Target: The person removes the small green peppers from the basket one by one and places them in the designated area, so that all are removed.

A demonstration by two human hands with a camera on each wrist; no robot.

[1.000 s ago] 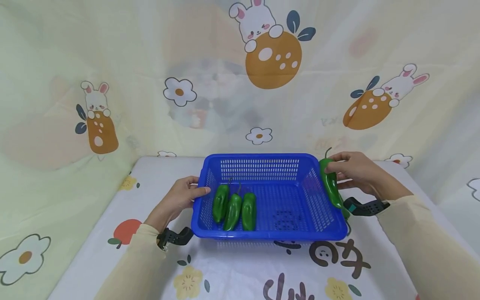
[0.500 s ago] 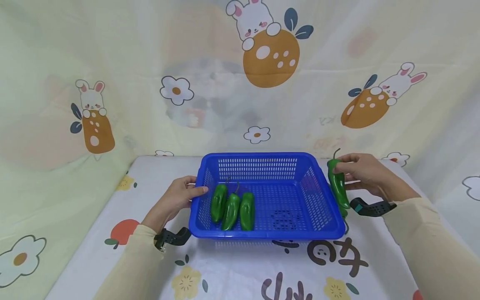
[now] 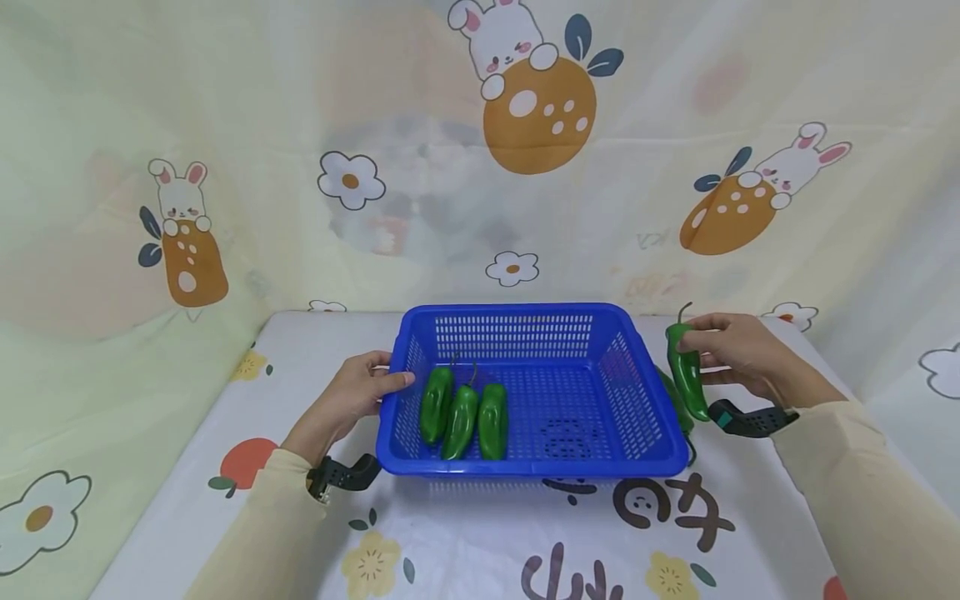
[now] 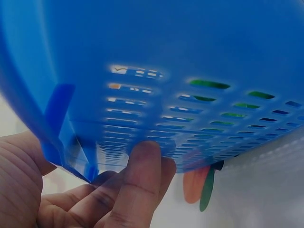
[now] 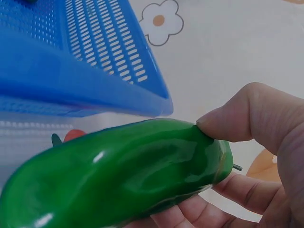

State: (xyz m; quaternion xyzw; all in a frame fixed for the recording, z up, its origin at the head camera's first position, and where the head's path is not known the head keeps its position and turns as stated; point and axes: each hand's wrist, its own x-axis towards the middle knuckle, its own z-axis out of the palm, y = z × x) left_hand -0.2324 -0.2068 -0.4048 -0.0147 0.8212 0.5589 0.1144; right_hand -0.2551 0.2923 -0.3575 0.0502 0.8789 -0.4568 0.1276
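A blue plastic basket [image 3: 540,468] stands mid-table in the head view, with three green peppers inside toward its left: one [image 3: 436,406], a second [image 3: 461,423] and a third [image 3: 492,422]. My left hand [image 3: 354,397] grips the basket's left rim, thumb on top and fingers underneath. Just right of the basket, my right hand [image 3: 741,357] holds another green pepper [image 3: 686,368] near its stem end, stem up. The right wrist view shows thumb and fingers around this glossy pepper [image 5: 118,171]. Another green pepper [image 3: 675,404] lies beside the basket's right side, partly hidden.
A white printed cloth [image 3: 450,542] covers the table. Behind it hangs a pale curtain [image 3: 420,100] with rabbits and flowers. Dark straps with devices sit on both wrists, the right one [image 3: 750,418] close to the held pepper.
My right hand has carried its pepper rightward, away from the basket's right rim, exposing more of the pepper beside the basket. The left hand keeps its grip. The head view has shifted slightly.
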